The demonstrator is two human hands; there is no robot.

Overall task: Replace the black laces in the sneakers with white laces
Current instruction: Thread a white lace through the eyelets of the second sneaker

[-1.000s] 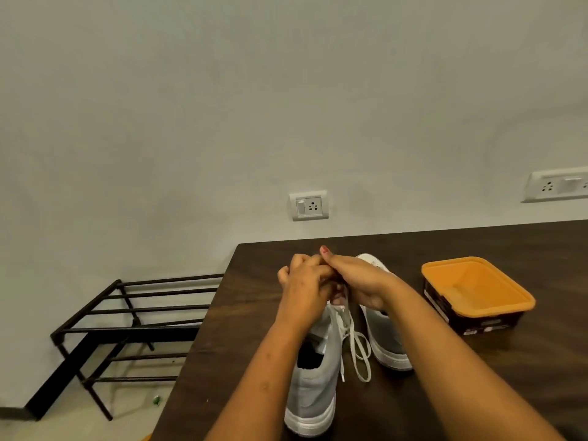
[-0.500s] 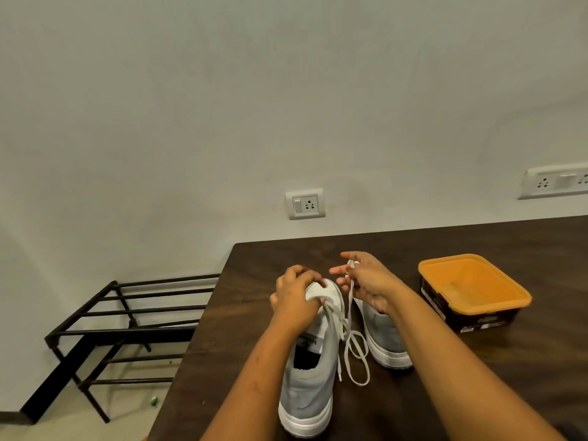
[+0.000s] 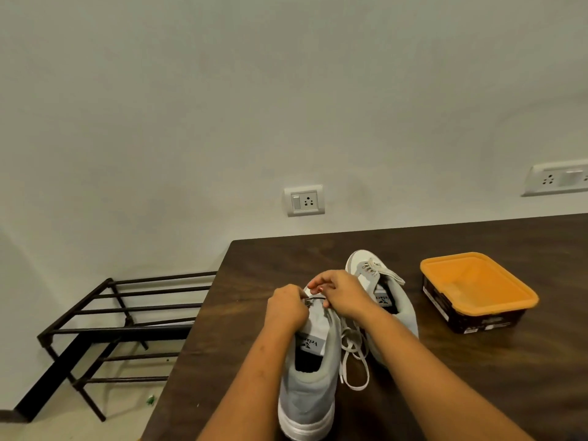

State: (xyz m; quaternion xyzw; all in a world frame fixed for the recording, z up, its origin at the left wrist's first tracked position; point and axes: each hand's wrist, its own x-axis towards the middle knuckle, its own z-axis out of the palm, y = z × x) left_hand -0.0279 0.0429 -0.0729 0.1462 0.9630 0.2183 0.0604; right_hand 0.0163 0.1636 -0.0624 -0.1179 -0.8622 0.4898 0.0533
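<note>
Two grey sneakers with white soles lie on the dark wooden table (image 3: 286, 259). My hands meet over the toe end of the near sneaker (image 3: 310, 386). My left hand (image 3: 286, 308) and my right hand (image 3: 342, 291) each pinch an end of a short lace strand (image 3: 315, 299) that looks dark between them. A loose white lace (image 3: 353, 361) trails off the near sneaker's right side onto the table. The far sneaker (image 3: 399, 310) lies behind my right wrist with white lacing (image 3: 370, 268) at its toe.
An orange-rimmed dark tub (image 3: 477, 291) stands on the table to the right of the sneakers. A black metal rack (image 3: 121, 316) sits on the floor beyond the table's left edge. Wall sockets (image 3: 304, 201) are mounted above the table's far edge.
My right hand has come down from holding the white lace up and closed in on my left hand at the near sneaker's front. The view has tilted down slightly.
</note>
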